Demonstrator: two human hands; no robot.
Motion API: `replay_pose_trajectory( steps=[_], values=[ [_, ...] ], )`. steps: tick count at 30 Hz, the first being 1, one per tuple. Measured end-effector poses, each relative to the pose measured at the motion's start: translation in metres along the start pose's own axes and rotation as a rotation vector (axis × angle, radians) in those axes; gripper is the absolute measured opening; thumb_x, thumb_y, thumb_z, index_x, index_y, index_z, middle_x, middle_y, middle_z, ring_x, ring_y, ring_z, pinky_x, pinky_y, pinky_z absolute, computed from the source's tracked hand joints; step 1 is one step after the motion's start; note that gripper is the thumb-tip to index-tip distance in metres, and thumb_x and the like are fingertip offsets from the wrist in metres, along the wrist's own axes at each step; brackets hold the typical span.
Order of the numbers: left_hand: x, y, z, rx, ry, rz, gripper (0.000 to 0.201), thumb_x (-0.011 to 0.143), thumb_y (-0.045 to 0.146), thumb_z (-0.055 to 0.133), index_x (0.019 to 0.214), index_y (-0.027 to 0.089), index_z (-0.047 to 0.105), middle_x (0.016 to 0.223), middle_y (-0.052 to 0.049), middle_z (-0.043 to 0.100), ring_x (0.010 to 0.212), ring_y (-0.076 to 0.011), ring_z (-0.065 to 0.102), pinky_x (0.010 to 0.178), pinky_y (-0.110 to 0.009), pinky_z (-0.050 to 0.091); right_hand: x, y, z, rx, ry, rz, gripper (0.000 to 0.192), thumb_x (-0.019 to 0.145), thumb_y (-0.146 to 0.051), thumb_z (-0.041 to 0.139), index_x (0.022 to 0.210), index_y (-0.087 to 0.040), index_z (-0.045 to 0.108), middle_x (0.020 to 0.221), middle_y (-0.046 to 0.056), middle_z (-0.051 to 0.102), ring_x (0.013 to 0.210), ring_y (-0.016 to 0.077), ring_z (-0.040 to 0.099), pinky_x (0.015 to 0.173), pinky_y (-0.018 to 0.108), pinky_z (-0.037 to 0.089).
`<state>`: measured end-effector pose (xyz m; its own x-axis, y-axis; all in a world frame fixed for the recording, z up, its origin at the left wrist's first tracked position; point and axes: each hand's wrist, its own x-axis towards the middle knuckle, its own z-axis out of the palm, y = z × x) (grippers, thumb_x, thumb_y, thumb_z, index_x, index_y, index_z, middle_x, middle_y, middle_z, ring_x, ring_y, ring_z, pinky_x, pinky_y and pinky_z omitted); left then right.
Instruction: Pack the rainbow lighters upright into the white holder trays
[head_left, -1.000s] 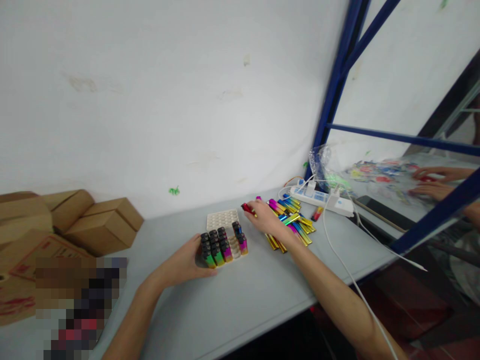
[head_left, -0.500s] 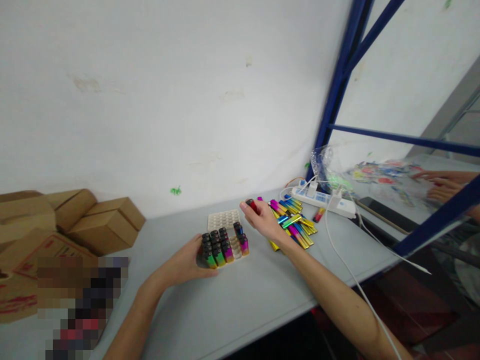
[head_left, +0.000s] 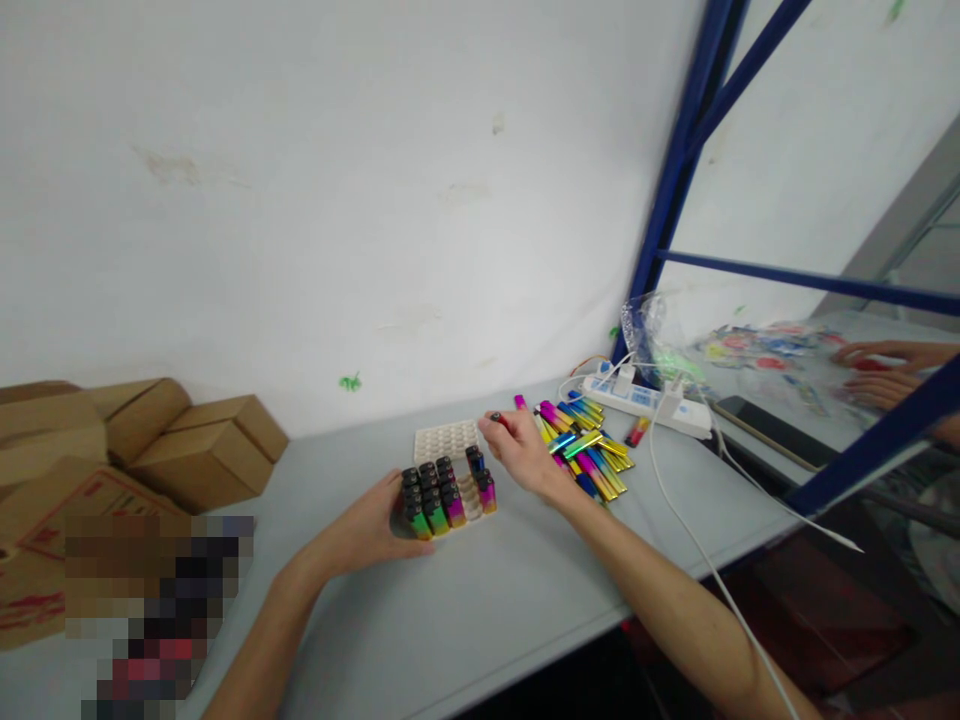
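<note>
My left hand (head_left: 369,522) grips the near-left side of a white holed tray (head_left: 472,502), thumb at the front and fingers behind. Upright lighters (head_left: 436,515) with black tops and green, purple and yellow bodies fill its left columns; a few stand along the right edge, and bare holes show between. Just above the tray's far right corner, my right hand (head_left: 523,455) is closed round a lighter (head_left: 496,417), of which only the dark top and a bit of red show. Behind the filled tray lies a second white holed tray (head_left: 444,441), with no lighters in it.
A pile of shiny multicoloured lighters (head_left: 592,450) lies right of my right hand, with a red one (head_left: 637,431) apart. Beyond are a white power strip (head_left: 652,402), cables, a phone (head_left: 765,430) and a blue frame (head_left: 660,200). Cardboard boxes (head_left: 202,450) stand left. Another person's hand (head_left: 877,375) shows far right.
My right hand has lowered slightly and turned, so the lighter in it shows less of its red body. My left hand and the tray have stayed nearly still.
</note>
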<state>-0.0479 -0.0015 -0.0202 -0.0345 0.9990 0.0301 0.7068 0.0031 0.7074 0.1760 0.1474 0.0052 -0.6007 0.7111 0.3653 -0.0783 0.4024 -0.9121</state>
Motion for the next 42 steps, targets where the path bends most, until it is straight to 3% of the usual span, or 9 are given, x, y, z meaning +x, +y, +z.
replay_pose_trajectory(
  steps=[8, 11, 14, 17, 19, 23, 28, 34, 42],
  values=[
    [-0.001, 0.001, 0.000, 0.010, -0.027, -0.014, 0.082, 0.063, 0.028, 0.093, 0.138, 0.018, 0.063, 0.141, -0.014, 0.070, 0.131, -0.0383, 0.065, 0.117, -0.053, 0.051, 0.001, -0.001, -0.001, -0.065, 0.024, -0.032, 0.049, 0.097, -0.060, 0.050, 0.065, -0.023, 0.042, 0.060, -0.005, 0.037, 0.059, 0.0117, 0.035, 0.055, 0.027, 0.025],
    [-0.001, 0.001, 0.000, 0.006, -0.038, -0.023, 0.079, 0.064, 0.028, 0.092, 0.137, 0.018, 0.063, 0.140, -0.015, 0.070, 0.131, -0.0386, 0.065, 0.117, -0.054, 0.051, 0.001, -0.002, -0.003, -0.005, 0.008, -0.048, 0.043, 0.100, -0.063, 0.055, 0.086, -0.022, 0.053, 0.065, -0.006, 0.043, 0.060, 0.0120, 0.039, 0.055, 0.025, 0.030],
    [-0.001, 0.000, 0.000, 0.001, -0.039, -0.028, 0.080, 0.063, 0.028, 0.093, 0.136, 0.020, 0.063, 0.140, -0.015, 0.071, 0.131, -0.0390, 0.064, 0.118, -0.054, 0.050, 0.005, -0.001, -0.007, 0.163, -0.087, -0.054, 0.039, 0.105, -0.064, 0.049, 0.112, -0.025, 0.052, 0.078, -0.005, 0.056, 0.062, 0.0125, 0.047, 0.056, 0.024, 0.038],
    [-0.001, 0.001, 0.000, -0.015, -0.028, -0.021, 0.082, 0.062, 0.027, 0.093, 0.137, 0.019, 0.063, 0.142, -0.015, 0.070, 0.131, -0.0389, 0.065, 0.117, -0.053, 0.051, 0.009, -0.001, -0.012, 0.127, -0.079, -0.159, 0.037, 0.106, -0.059, 0.052, 0.114, -0.024, 0.060, 0.103, 0.004, 0.065, 0.087, 0.0164, 0.062, 0.074, 0.029, 0.053],
    [-0.001, 0.003, 0.000, -0.018, -0.023, -0.020, 0.081, 0.062, 0.027, 0.093, 0.137, 0.018, 0.063, 0.144, -0.016, 0.069, 0.131, -0.0390, 0.065, 0.118, -0.053, 0.050, 0.010, -0.001, -0.014, 0.006, -0.016, -0.247, 0.033, 0.104, -0.054, 0.060, 0.113, -0.023, 0.069, 0.111, 0.008, 0.066, 0.107, 0.0200, 0.063, 0.092, 0.033, 0.053],
    [-0.002, 0.005, -0.001, -0.027, -0.050, -0.012, 0.081, 0.064, 0.030, 0.092, 0.138, 0.019, 0.061, 0.148, -0.015, 0.066, 0.131, -0.0380, 0.065, 0.118, -0.054, 0.050, 0.010, -0.004, -0.012, -0.056, -0.019, -0.261, 0.028, 0.105, -0.045, 0.062, 0.113, -0.020, 0.073, 0.101, 0.006, 0.073, 0.098, 0.0194, 0.068, 0.093, 0.034, 0.052],
    [-0.002, 0.003, -0.001, -0.019, -0.061, -0.018, 0.076, 0.067, 0.029, 0.089, 0.136, 0.017, 0.060, 0.145, -0.016, 0.067, 0.128, -0.0378, 0.066, 0.116, -0.055, 0.051, 0.008, -0.010, -0.011, -0.232, -0.132, -0.303, 0.024, 0.105, -0.038, 0.063, 0.116, -0.018, 0.071, 0.094, 0.004, 0.077, 0.090, 0.0186, 0.071, 0.088, 0.031, 0.051],
    [-0.002, 0.002, -0.001, -0.004, -0.060, -0.039, 0.075, 0.066, 0.031, 0.091, 0.134, 0.020, 0.061, 0.140, -0.015, 0.070, 0.127, -0.0384, 0.066, 0.114, -0.055, 0.053, 0.027, -0.013, -0.026, -0.373, -0.281, -0.332, 0.021, 0.105, -0.034, 0.062, 0.113, -0.016, 0.072, 0.094, 0.006, 0.077, 0.086, 0.0187, 0.071, 0.087, 0.032, 0.051],
    [-0.001, 0.003, -0.001, -0.003, -0.038, -0.027, 0.076, 0.063, 0.028, 0.092, 0.133, 0.020, 0.064, 0.137, -0.012, 0.073, 0.125, -0.0376, 0.068, 0.113, -0.053, 0.055, 0.048, -0.005, -0.016, -0.586, -0.613, -0.304, 0.013, 0.093, -0.017, 0.076, 0.105, -0.016, 0.081, 0.102, 0.008, 0.081, 0.090, 0.0188, 0.071, 0.087, 0.030, 0.051]
  ],
)
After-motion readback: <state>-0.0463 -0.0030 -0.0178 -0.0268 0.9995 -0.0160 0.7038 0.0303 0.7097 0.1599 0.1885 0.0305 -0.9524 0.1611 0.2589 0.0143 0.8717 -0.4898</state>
